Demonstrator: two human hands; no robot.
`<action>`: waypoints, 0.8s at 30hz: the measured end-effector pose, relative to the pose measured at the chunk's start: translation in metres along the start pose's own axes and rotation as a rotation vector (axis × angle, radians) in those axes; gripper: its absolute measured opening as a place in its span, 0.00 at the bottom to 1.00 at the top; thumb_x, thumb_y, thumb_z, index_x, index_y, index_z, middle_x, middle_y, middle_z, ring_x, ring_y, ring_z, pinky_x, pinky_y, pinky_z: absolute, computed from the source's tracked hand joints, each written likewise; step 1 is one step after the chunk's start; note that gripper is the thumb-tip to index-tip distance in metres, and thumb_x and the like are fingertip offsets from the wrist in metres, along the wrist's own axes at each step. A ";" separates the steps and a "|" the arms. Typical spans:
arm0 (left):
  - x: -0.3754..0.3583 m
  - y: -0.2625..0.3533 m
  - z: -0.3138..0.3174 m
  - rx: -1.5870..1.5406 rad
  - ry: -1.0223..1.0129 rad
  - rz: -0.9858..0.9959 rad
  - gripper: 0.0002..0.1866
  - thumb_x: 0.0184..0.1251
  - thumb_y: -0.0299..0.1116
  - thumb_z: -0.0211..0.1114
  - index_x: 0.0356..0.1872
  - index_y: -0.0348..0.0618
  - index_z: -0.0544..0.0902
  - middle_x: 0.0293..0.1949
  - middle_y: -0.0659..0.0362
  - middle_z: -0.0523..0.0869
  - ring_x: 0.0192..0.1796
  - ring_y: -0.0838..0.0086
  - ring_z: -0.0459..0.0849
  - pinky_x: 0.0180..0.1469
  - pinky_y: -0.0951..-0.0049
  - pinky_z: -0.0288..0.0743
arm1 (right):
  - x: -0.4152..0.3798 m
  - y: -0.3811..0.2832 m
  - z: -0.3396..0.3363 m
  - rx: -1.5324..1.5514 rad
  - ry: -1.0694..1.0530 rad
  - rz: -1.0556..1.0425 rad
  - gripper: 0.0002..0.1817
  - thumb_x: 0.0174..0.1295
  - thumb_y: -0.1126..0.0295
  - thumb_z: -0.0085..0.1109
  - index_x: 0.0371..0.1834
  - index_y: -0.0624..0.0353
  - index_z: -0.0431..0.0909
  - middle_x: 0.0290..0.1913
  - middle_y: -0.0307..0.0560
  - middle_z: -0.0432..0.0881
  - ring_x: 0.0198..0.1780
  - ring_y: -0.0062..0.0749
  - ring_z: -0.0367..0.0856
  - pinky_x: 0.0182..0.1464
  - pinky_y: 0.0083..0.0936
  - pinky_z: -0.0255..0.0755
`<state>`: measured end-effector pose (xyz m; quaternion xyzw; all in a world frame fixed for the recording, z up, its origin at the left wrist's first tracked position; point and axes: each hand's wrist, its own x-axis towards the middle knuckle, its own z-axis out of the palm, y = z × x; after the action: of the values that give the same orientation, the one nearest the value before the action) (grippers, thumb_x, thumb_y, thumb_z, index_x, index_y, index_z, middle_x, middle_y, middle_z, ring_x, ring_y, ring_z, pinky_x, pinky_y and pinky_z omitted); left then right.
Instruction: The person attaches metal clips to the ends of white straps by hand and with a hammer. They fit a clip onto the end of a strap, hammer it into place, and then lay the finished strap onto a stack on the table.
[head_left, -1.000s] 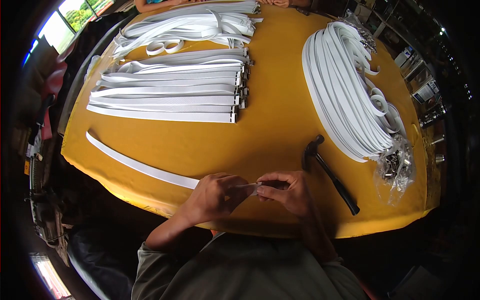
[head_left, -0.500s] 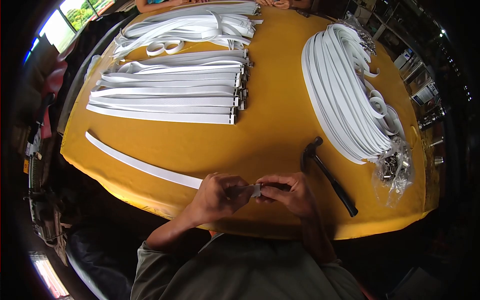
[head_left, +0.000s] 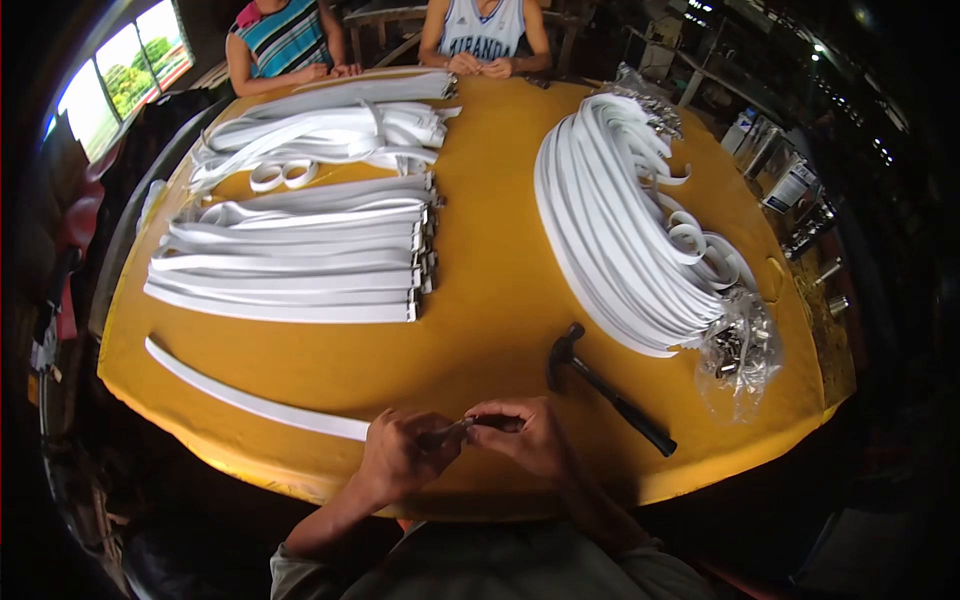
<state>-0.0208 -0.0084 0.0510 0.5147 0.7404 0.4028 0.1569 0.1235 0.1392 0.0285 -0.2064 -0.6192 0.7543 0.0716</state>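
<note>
A single white belt (head_left: 255, 403) lies curved across the front left of the table, its near end running up into my left hand (head_left: 405, 455). My left fingers are closed around that end. Fingertips of my right hand (head_left: 520, 437) pinch the belt's tip, right up against the left fingers. A small pale, shiny bit shows between the two hands, too small to make out clearly. Just right of my hands lies a black hammer (head_left: 615, 397), its head pointing away from me.
White belts with metal buckles (head_left: 290, 265) lie in rows at left, with more straps (head_left: 320, 135) behind. A large bundle of white straps (head_left: 610, 230) curves at right beside a clear bag of metal parts (head_left: 740, 345). Two people (head_left: 485, 35) sit across the yellow table (head_left: 480, 290).
My view has tilted up, bringing the people opposite further into sight. My hands remain together at the belt end, where the pale piece between them now shows less.
</note>
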 end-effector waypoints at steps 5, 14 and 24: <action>0.003 -0.001 -0.008 -0.227 -0.126 -0.140 0.07 0.69 0.31 0.68 0.33 0.38 0.88 0.20 0.58 0.83 0.22 0.78 0.79 0.28 0.72 0.71 | 0.001 0.004 -0.001 0.030 -0.012 0.021 0.16 0.64 0.75 0.67 0.53 0.69 0.80 0.43 0.45 0.87 0.45 0.23 0.86 0.51 0.20 0.80; 0.016 -0.017 -0.031 -0.420 -0.465 -0.171 0.07 0.72 0.31 0.66 0.44 0.40 0.87 0.35 0.63 0.88 0.36 0.84 0.81 0.39 0.78 0.75 | -0.011 -0.001 0.016 -0.280 0.115 -0.174 0.21 0.61 0.74 0.70 0.56 0.60 0.74 0.41 0.44 0.88 0.48 0.25 0.87 0.51 0.26 0.75; 0.036 -0.012 -0.061 -0.367 -0.761 -0.334 0.09 0.70 0.31 0.68 0.46 0.39 0.87 0.40 0.61 0.91 0.44 0.80 0.86 0.48 0.77 0.78 | -0.015 -0.012 0.023 -0.319 -0.116 -0.314 0.22 0.69 0.70 0.63 0.62 0.60 0.67 0.46 0.50 0.87 0.49 0.35 0.87 0.52 0.34 0.78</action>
<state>-0.0830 -0.0051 0.0860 0.4631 0.6194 0.2788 0.5694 0.1267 0.1159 0.0465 -0.0726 -0.7580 0.6372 0.1190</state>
